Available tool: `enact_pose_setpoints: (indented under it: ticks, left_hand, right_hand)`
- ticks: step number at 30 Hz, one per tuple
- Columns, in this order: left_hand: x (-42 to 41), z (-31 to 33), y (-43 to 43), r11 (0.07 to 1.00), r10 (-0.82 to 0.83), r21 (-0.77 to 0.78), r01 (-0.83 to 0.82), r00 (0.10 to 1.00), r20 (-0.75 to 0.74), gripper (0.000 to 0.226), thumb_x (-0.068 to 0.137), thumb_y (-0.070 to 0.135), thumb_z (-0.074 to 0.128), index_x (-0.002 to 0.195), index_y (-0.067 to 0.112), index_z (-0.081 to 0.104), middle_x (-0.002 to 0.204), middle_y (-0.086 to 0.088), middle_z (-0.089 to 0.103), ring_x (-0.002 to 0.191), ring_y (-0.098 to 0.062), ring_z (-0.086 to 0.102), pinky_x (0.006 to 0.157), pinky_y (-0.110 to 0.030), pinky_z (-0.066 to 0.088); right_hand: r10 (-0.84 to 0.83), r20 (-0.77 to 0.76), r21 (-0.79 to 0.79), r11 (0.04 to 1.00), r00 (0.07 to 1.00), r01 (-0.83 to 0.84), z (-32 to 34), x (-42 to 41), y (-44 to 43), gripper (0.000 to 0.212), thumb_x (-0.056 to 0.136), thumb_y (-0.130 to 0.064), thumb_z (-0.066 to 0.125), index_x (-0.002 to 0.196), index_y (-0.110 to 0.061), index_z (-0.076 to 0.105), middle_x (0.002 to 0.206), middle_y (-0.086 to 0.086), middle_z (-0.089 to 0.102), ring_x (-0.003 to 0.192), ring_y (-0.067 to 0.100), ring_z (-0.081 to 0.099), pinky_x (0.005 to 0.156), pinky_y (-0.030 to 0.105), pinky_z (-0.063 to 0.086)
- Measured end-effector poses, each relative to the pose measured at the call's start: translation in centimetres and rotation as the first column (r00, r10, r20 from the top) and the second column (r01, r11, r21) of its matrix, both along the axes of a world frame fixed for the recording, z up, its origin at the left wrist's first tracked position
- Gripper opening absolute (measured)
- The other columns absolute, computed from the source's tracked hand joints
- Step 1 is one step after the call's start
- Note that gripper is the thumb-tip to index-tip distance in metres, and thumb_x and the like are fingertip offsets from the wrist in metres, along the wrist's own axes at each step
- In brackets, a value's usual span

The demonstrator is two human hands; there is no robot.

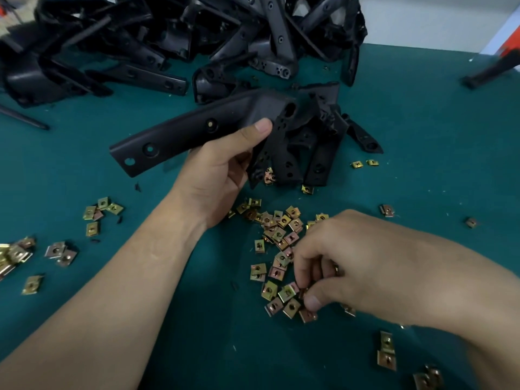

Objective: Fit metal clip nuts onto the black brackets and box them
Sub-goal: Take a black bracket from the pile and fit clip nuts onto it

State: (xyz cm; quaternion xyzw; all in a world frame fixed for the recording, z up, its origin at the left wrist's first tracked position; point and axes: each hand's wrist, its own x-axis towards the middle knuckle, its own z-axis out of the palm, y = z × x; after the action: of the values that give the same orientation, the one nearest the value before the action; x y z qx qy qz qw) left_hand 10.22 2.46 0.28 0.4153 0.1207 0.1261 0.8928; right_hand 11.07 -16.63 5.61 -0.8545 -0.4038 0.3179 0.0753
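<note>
My left hand (222, 170) grips a long black bracket (180, 133) at its bend, thumb on top, holding it above the green table with its flat arm pointing left. My right hand (346, 266) reaches down into a scatter of gold-coloured metal clip nuts (277, 237) in front of me, fingers curled and pinching at one clip nut (304, 291) between thumb and fingertips. More clip nuts lie under that hand, partly hidden.
A big heap of black brackets (174, 38) fills the back of the green table (422, 130), with a smaller pile (323, 142) just right of the held bracket. Loose clip nuts lie at the left (98, 212) and bottom right (387, 353).
</note>
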Motion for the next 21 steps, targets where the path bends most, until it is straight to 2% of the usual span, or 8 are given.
enact_pose_setpoints:
  ticks: [5, 8, 12, 14, 15, 17, 19, 21]
  left_hand:
    - [-0.1, 0.0, 0.0, 0.999, 0.025, -0.028, -0.025, 1.000, 0.000, 0.067, 0.073, 0.013, 0.077, 0.134, -0.007, 0.059, 0.126, -0.017, 0.069, 0.116, -0.025, 0.067, 0.105, -0.031, 0.051]
    - [-0.1, 0.0, 0.0, 0.999, 0.014, -0.032, -0.014, 1.000, 0.005, 0.066, 0.074, 0.013, 0.076, 0.134, -0.007, 0.059, 0.124, -0.017, 0.070, 0.115, -0.024, 0.068, 0.101, -0.028, 0.052]
    - [-0.2, -0.1, 0.2, 0.999, -0.042, -0.024, 0.042, 0.999, 0.020, 0.059, 0.081, 0.013, 0.072, 0.135, -0.005, 0.059, 0.129, -0.018, 0.068, 0.122, -0.028, 0.065, 0.107, -0.036, 0.049]
    - [-0.3, -0.1, 0.2, 0.996, -0.086, 0.009, 0.086, 0.996, 0.019, 0.052, 0.086, 0.016, 0.069, 0.133, -0.003, 0.061, 0.129, -0.018, 0.068, 0.123, -0.030, 0.064, 0.106, -0.038, 0.051]
    - [-0.4, -0.1, 0.1, 0.994, -0.107, 0.023, 0.107, 0.994, 0.019, 0.046, 0.089, 0.017, 0.068, 0.131, -0.002, 0.063, 0.128, -0.018, 0.068, 0.122, -0.031, 0.064, 0.104, -0.038, 0.052]
    - [-0.5, -0.2, 0.1, 0.990, -0.136, 0.035, 0.135, 0.990, 0.022, 0.038, 0.091, 0.018, 0.066, 0.125, 0.001, 0.069, 0.125, -0.017, 0.070, 0.120, -0.032, 0.065, 0.102, -0.040, 0.053]
    - [-0.5, -0.2, 0.0, 0.986, -0.163, 0.039, 0.162, 0.986, 0.026, 0.034, 0.091, 0.020, 0.066, 0.119, 0.003, 0.072, 0.124, -0.016, 0.071, 0.119, -0.032, 0.066, 0.102, -0.040, 0.053]
    - [-0.6, -0.2, -0.1, 0.983, -0.181, 0.050, 0.179, 0.983, 0.027, 0.037, 0.089, 0.021, 0.068, 0.121, 0.002, 0.071, 0.124, -0.017, 0.070, 0.120, -0.034, 0.065, 0.105, -0.042, 0.051]
  right_hand:
    - [0.030, 0.056, -0.040, 0.999, 0.998, -0.028, 0.1, -0.3, -0.5, 0.018, 0.086, -0.051, 0.072, 0.091, -0.039, 0.059, 0.091, -0.018, 0.056, 0.084, -0.003, 0.053, 0.070, 0.019, 0.047]
    - [0.060, 0.074, -0.049, 0.997, 0.995, -0.057, 0.2, -0.3, -0.7, 0.018, 0.090, -0.049, 0.068, 0.092, -0.037, 0.056, 0.096, -0.020, 0.048, 0.090, -0.005, 0.047, 0.068, 0.014, 0.039]
    - [0.084, 0.097, 0.001, 0.996, 0.992, -0.085, -0.1, -0.4, -1.0, 0.016, 0.096, -0.045, 0.060, 0.090, -0.039, 0.046, 0.091, -0.018, 0.053, 0.082, 0.000, 0.050, 0.059, 0.021, 0.039]
    - [0.060, 0.088, 0.080, 0.995, 0.994, -0.067, -0.2, 0.2, -1.1, 0.014, 0.096, -0.044, 0.060, 0.091, -0.042, 0.048, 0.093, -0.022, 0.057, 0.083, -0.001, 0.053, 0.063, 0.022, 0.042]
    - [0.022, 0.049, 0.154, 0.988, 0.999, -0.030, -0.4, 0.6, -1.1, 0.012, 0.095, -0.042, 0.062, 0.092, -0.043, 0.051, 0.094, -0.025, 0.059, 0.083, -0.001, 0.056, 0.066, 0.024, 0.046]
    - [-0.078, -0.154, 0.350, 0.928, 0.985, 0.128, -0.6, 1.7, -1.1, 0.011, 0.093, -0.030, 0.067, 0.092, -0.037, 0.059, 0.088, -0.018, 0.069, 0.081, 0.004, 0.064, 0.073, 0.029, 0.054]
    - [-0.130, -0.349, 0.490, 0.818, 0.928, 0.300, -0.8, 2.7, -0.9, 0.010, 0.092, -0.019, 0.069, 0.091, -0.028, 0.065, 0.085, -0.004, 0.075, 0.079, 0.011, 0.071, 0.076, 0.029, 0.058]
    - [-0.172, -0.457, 0.567, 0.700, 0.873, 0.435, -1.1, 3.5, -0.7, 0.006, 0.090, -0.012, 0.070, 0.094, -0.016, 0.068, 0.085, 0.002, 0.076, 0.080, 0.013, 0.073, 0.077, 0.024, 0.058]
